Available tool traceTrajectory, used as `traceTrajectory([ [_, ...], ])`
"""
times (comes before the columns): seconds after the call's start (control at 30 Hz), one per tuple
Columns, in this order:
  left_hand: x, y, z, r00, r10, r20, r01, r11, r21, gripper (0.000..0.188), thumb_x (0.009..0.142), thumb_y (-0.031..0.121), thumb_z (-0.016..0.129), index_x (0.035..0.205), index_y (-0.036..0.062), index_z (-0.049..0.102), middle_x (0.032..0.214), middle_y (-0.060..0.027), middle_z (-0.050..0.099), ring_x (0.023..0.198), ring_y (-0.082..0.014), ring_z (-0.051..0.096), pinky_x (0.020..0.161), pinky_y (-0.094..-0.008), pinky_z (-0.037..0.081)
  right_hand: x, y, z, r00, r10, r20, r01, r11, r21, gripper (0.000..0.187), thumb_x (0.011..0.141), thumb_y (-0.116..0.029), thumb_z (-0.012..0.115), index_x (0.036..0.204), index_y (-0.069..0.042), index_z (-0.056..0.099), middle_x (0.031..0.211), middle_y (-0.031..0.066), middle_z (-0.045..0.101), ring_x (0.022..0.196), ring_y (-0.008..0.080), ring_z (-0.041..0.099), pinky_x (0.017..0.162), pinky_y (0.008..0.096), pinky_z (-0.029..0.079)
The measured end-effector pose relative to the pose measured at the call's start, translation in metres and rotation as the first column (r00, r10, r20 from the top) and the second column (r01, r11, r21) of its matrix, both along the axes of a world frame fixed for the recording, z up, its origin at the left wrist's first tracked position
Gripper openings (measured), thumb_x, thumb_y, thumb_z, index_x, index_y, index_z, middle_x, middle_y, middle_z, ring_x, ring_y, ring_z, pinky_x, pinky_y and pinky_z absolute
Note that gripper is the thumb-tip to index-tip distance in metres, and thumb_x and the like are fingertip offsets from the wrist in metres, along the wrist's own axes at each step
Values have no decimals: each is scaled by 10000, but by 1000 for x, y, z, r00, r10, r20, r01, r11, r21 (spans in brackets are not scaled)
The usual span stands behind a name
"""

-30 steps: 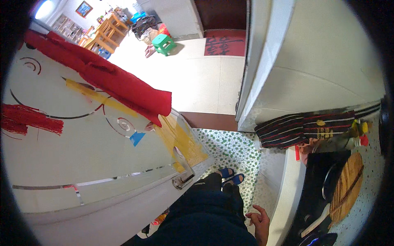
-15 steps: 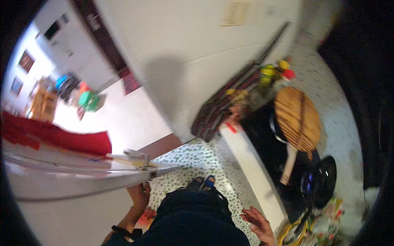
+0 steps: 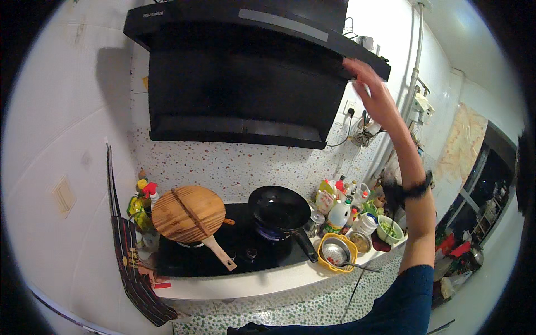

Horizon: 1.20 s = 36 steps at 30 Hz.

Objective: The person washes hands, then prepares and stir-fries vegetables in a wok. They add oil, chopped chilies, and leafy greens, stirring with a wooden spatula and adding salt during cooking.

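My right hand (image 3: 369, 88) is raised to the right end of the black range hood (image 3: 245, 84), fingers stretched out and slightly blurred. Whether the fingertips touch the hood's lower edge I cannot tell. The right forearm, with a dark fluffy band on it, comes up from the lower right. My left hand is out of view. Below the hood is a black gas stove (image 3: 237, 245). On its right burner sits a black wok (image 3: 279, 209) with a blue glow beneath. A round wooden lid (image 3: 192, 215) covers a pan with a pale handle on the left burner.
Right of the stove, a yellow basket (image 3: 322, 261) holds a metal strainer ladle (image 3: 336, 250). Several bottles and jars crowd behind it, beside a bowl of chopped greens (image 3: 389, 229). A striped apron (image 3: 134, 273) hangs on the left wall. A plug sits in a wall socket (image 3: 350, 107).
My view has swung from the doorway and floor to face the stove and hood. My right hand has risen from low beside my body to the hood. My left hand has left the view.
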<state>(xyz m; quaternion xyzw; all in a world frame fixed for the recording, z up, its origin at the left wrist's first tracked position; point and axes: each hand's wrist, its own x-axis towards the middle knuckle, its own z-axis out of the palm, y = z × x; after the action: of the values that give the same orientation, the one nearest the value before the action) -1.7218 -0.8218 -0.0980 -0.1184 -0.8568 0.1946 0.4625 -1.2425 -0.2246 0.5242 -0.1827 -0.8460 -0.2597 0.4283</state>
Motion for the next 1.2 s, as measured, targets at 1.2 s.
traceTrajectory([
  [1.2,-94,-12,-5,956,90,279,-167,949,268,316,879,366,531,927,54,517,849,-119,570,836,-288,564,699,-416,454,-84,133,47,896,-366,-253,435,841,323,739,711,24,533,1328,-363,410,1466,159,191,1255,420,331,972,513,367],
])
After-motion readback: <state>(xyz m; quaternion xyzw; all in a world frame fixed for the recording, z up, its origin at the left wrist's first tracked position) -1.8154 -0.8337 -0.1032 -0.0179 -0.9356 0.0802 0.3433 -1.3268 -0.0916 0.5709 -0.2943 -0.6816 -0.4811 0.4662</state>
